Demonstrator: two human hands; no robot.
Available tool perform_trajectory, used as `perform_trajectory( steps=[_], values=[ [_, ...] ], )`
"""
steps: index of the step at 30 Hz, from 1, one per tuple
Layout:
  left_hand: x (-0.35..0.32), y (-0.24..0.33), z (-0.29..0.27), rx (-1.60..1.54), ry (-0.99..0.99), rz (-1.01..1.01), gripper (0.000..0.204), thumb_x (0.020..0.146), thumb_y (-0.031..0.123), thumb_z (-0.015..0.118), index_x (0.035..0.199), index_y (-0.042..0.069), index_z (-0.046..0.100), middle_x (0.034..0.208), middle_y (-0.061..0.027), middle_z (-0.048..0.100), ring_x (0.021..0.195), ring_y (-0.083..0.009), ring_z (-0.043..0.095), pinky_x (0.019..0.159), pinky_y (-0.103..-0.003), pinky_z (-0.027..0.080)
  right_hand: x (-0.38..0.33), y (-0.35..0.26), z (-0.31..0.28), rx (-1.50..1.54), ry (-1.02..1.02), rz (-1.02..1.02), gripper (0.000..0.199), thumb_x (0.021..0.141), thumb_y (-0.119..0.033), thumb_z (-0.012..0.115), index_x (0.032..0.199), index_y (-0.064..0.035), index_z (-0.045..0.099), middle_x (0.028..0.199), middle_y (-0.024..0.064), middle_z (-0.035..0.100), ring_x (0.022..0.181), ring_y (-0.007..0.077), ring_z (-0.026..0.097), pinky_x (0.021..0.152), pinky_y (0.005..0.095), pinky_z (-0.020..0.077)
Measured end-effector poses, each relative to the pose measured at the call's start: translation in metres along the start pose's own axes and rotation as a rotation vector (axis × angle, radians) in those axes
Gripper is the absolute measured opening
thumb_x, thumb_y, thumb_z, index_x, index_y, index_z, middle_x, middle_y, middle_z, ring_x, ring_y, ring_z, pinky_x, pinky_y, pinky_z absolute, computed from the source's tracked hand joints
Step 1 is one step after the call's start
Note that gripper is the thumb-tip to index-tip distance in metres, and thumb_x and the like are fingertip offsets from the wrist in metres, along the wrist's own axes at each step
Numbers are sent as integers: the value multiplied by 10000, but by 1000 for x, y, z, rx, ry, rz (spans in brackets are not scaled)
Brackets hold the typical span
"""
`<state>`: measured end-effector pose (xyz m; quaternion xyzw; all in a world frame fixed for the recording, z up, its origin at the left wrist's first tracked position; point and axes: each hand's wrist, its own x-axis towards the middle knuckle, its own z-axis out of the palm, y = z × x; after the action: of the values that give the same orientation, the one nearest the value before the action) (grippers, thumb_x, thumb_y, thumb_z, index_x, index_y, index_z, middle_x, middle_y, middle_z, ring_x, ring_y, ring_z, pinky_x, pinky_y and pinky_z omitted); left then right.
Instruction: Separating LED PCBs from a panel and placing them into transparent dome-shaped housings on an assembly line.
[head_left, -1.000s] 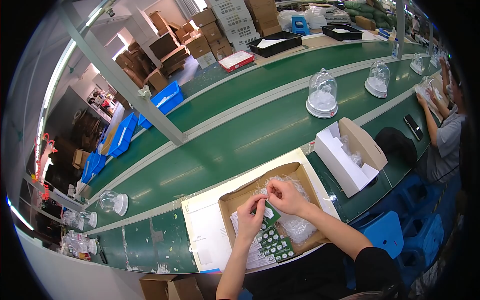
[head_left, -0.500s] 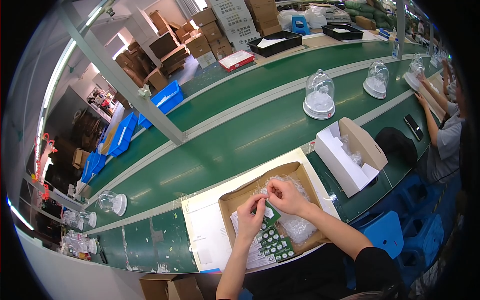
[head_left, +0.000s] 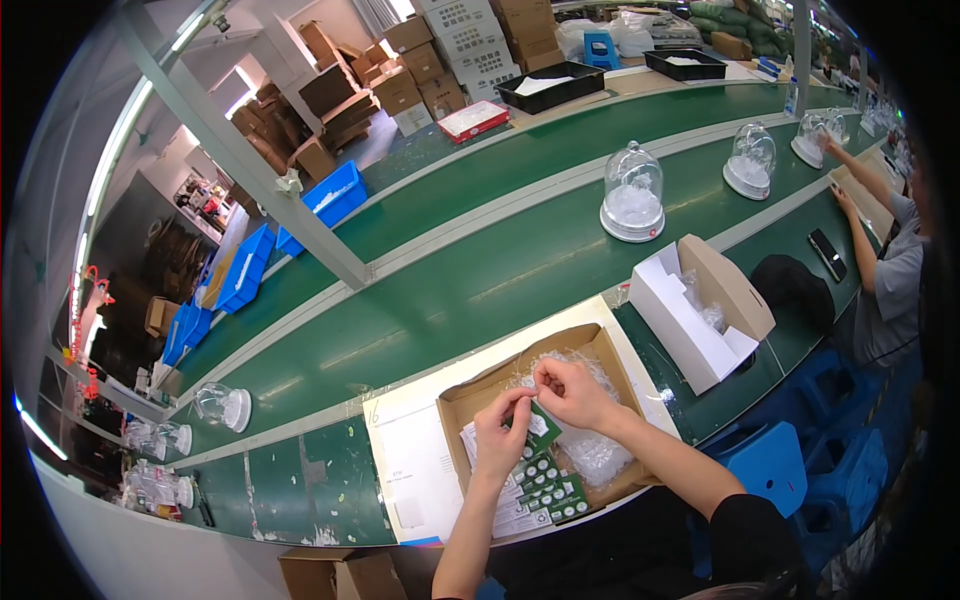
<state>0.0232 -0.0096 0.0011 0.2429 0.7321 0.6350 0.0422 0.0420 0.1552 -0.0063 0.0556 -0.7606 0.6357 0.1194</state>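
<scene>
My left hand [head_left: 503, 425] and my right hand [head_left: 575, 392] meet above a shallow cardboard tray [head_left: 455, 412]. Thumb and finger are pinched together on each hand, and the tips nearly touch. Whatever sits between them is too small to make out. Just beneath the fingers shows a green card [head_left: 541, 430]; whether it hangs from them or lies in the tray I cannot tell. Several green and white printed cards [head_left: 555, 497] overlap at the tray's near left. Crumpled clear plastic [head_left: 598, 455] fills its right side, partly behind my right hand.
A white board [head_left: 405, 440] lies beneath the tray. To the right stands an open white box [head_left: 672, 318] with clear plastic inside. Clear domes on round bases, one nearby [head_left: 633, 195], stand along the green conveyor [head_left: 450, 290]. At far right, a co-worker's hand [head_left: 826, 140] reaches toward a dome.
The domes on the conveyor have shifted slightly left. At far right the co-worker's arm has reached farther out over the belt. My hands stay in the same place and pose.
</scene>
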Motion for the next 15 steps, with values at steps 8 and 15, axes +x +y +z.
perform_trajectory(
  steps=[8, 15],
  values=[
    [0, -1, 1, 0, 14, 17, 135, 948, 38, 569, 1032, -19, 658, 820, 24, 631, 676, 0, 510, 579, -152, 393, 0, 0, 0, -2, 5, -10, 108, 801, -87, 618, 800, 2, 556, 636, 78, 594, 567, 133, 576, 538, 273, 468],
    [0, -1, 1, 0, 20, 24, 133, 948, 38, 569, 1029, -16, 659, 797, 33, 617, 661, 1, 496, 569, -153, 381, 0, -2, 0, 2, 1, -5, 108, 806, -85, 619, 800, 3, 557, 637, 78, 595, 566, 134, 578, 535, 272, 469]
  ],
)
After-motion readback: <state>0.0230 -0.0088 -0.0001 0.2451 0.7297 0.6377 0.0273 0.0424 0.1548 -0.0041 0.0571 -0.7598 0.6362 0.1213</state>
